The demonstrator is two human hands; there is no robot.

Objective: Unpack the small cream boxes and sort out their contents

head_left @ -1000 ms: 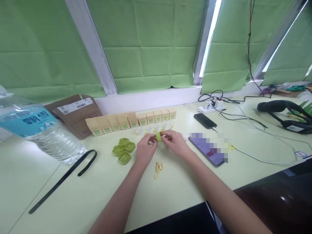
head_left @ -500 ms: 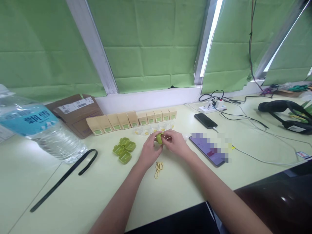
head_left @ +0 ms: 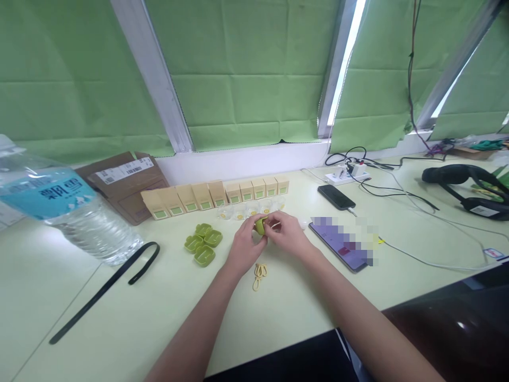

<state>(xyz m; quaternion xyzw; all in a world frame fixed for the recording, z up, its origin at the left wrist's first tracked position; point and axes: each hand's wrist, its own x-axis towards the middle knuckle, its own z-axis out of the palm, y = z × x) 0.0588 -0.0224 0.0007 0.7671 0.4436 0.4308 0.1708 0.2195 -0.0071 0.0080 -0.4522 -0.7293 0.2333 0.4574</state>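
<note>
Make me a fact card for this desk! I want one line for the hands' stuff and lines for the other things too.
Left hand: holding a small green piece
Right hand: fingers on that same piece
Left of the hands: four green cups, grouped together
Nearer the person: yellow loops
Behind the hands: a row of little cardboard boxes
Right side: a phone with a purple screen
Far left: a water bottle

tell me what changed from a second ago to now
The left hand has shifted right and slightly toward the person; the small green piece it holds with the right hand has tilted. Nothing was let go. The four green cups, yellow loops and row of boxes stayed put.
</note>
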